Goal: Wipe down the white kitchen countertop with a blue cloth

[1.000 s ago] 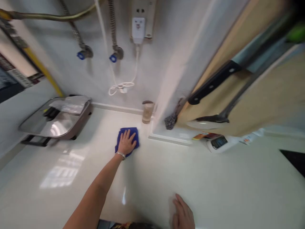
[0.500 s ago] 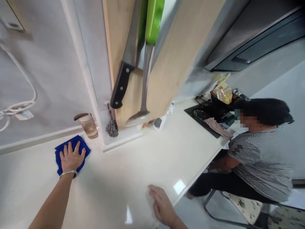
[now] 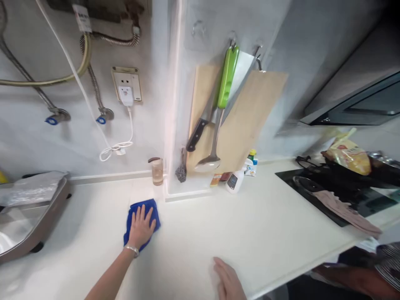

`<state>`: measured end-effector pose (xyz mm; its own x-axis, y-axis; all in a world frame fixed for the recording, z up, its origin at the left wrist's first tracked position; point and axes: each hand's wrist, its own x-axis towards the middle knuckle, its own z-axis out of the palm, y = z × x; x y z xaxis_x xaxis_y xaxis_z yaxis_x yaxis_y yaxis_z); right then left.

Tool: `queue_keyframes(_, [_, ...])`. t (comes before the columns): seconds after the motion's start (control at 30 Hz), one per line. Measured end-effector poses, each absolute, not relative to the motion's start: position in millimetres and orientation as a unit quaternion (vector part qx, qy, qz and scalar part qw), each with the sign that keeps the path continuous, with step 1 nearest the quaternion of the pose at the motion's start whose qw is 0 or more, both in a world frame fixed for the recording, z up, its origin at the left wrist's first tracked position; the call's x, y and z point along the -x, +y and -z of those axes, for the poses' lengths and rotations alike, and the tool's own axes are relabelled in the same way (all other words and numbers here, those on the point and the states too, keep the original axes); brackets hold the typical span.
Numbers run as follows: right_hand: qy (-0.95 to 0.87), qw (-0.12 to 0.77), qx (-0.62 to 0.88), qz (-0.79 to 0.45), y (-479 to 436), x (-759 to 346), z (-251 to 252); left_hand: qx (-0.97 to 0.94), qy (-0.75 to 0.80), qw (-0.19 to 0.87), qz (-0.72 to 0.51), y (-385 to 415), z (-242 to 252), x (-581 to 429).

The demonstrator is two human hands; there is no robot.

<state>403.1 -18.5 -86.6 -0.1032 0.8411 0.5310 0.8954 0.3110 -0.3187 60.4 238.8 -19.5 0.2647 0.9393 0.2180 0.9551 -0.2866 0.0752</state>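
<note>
My left hand [image 3: 142,229] lies flat on a blue cloth [image 3: 154,212], pressing it to the white counter [image 3: 187,233]. Its fingers are spread over the cloth, and a bracelet circles the wrist. Just behind the cloth, by the wall corner, stands a clear brownish cup [image 3: 158,173] with a dark handle. At the bottom of the view my right hand [image 3: 229,279] is over the counter's front part, fingers stretched out and holding nothing. Its lower part is cut off by the frame.
A cutting board [image 3: 250,121], a black-handled knife [image 3: 197,135] and a green-handled ladle [image 3: 215,133] hang above the counter. A spray bottle [image 3: 235,182] stands below. An electric pan [image 3: 54,216] sits left; a black cooktop [image 3: 312,191] lies right. A person's striped sleeve [image 3: 389,260] shows beyond the edge.
The view has drawn back and swung left, bringing the pan and wall socket into sight. My left hand and the cloth have moved away from the wall, towards me.
</note>
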Motion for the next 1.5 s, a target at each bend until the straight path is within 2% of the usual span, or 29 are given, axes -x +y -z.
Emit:
queue_keyframes(0.37, [-0.693, 0.362, 0.623, -0.01, -21.1, -395.3, 82.2, 0.906, -0.409, 0.004, 0.114, 77.6, 32.5, -148.4])
queue_keyframes(0.63, [-0.532, 0.5, 0.683, 0.015, -16.2, -406.1, 90.5, 0.957, -0.269, -0.077, 0.077, 30.6, 31.7, -198.3])
queue_keyframes(0.73, [-0.521, 0.496, 0.694, 0.017, -21.9, -425.7, 92.8, 0.96, -0.255, -0.098, 0.068, 41.9, 28.2, -205.5])
queue_keyframes(0.9, [-0.55, 0.384, 0.736, 0.096, -33.3, -488.1, 93.1, 0.959, -0.258, -0.103, 0.058, 88.1, 25.1, -229.7])
queue_keyframes(1.07, [-0.435, 0.375, 0.8, 0.172, -25.9, -522.6, 92.0, 0.958, -0.264, -0.09, 0.063, 142.7, 28.2, -271.6])
queue_keyframes(1.5, [-0.39, 0.348, 0.847, 0.1, -20.6, -519.8, 82.7, 0.957, -0.264, -0.109, 0.057, 246.8, 31.7, -414.0])
